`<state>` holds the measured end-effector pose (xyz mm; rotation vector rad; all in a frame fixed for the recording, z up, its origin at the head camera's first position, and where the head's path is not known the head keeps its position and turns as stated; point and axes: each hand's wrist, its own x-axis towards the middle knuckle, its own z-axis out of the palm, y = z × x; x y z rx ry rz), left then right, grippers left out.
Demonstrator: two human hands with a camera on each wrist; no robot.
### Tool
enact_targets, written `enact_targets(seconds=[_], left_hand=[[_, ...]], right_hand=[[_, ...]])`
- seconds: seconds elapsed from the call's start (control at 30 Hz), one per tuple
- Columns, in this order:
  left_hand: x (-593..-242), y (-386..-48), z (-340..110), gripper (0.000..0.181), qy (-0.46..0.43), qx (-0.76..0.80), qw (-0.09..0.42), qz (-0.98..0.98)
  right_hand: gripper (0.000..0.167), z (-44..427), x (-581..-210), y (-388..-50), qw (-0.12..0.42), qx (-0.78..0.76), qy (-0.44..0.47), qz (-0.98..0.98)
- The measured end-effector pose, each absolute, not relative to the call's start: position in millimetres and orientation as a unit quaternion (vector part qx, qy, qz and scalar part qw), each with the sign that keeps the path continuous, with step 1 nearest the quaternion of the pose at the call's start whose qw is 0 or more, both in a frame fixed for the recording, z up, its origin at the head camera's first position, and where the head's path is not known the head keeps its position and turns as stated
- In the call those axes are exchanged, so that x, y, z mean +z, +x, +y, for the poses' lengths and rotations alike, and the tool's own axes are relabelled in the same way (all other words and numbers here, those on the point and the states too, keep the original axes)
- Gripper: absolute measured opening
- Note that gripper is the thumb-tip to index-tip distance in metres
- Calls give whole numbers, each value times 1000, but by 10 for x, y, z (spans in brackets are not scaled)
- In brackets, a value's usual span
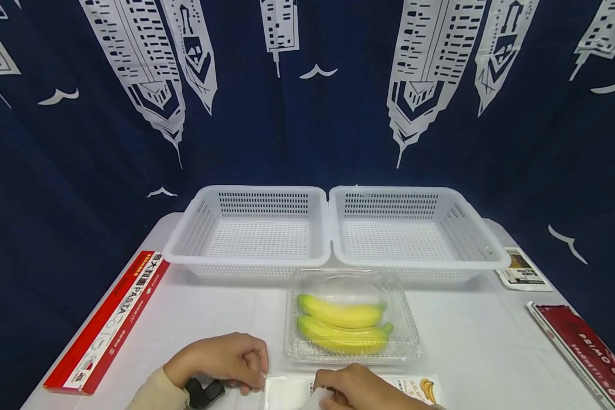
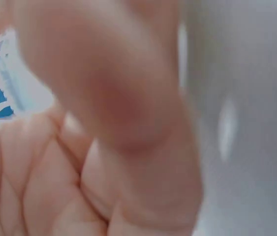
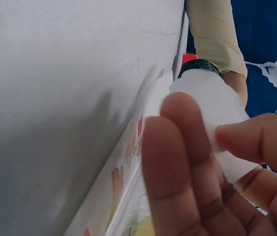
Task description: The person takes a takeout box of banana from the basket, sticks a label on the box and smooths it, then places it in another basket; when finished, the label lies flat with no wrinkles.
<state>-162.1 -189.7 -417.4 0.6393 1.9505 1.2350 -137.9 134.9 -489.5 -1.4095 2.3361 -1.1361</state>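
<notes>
- Paper [image 3: 207,96], plain white, is pinched between the thumb and fingers of the person's right hand [image 1: 361,388]; two of that hand's fingertips lie side by side in the right wrist view.
- Left hand [image 1: 230,360] has its fingers bent inward, at the left end of a white printed strip [image 1: 289,392]; whether the fingertips grip the strip, I cannot tell, as the left wrist view is blurred and filled by a finger.
- Strip lies at the near side of the white table [image 1: 225,319], under the right hand, with a banana picture toward its right end.
- Container [image 1: 405,302] of clear plastic sits just beyond the strip, with two bananas [image 1: 344,336] inside, one above the other as seen from the head.
- Baskets, white and slotted, stand side by side behind it: left basket [image 1: 246,261] and right basket [image 1: 425,263].
- Red pasta box [image 1: 110,324] lies along the left edge of the table; a dark red spaghetti box [image 1: 589,353] and a small packet [image 1: 524,270] lie toward the right edge.
- Black wristband [image 1: 204,393] and beige sleeve [image 1: 159,392] show at the left wrist.
</notes>
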Motion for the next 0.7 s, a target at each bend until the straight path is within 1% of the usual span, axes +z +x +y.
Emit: enact_targets(seconds=[0.1, 0.27, 0.3, 0.4, 0.47, 0.6, 0.7], left_hand=[[-4158, -1676, -1906, 14, 236, 483, 304, 786], [-4144, -1762, -1902, 27, 212, 505, 205, 811], [-4141, -1777, -1897, 29, 209, 508, 185, 815], [-4138, -1823, -1868, 34, 209, 511, 128, 824], [-4140, -1856, -1841, 38, 214, 510, 97, 827], [-4138, -1910, -1777, 51, 223, 514, 64, 826], [-4136, -1941, -1721, 65, 225, 522, 68, 820]], right_hand=[[9, 1360, -4758, -1346, 98, -408, -475, 774], [17, 1329, -4409, -1257, 82, -432, -483, 757], [18, 1325, -4345, -1240, 86, -435, -479, 758], [29, 1326, -4245, -1213, 89, -443, -472, 757], [33, 1329, -4219, -1204, 93, -450, -470, 754], [32, 1319, -4188, -1199, 91, -465, -469, 746], [22, 1302, -4139, -1195, 93, -485, -459, 738]])
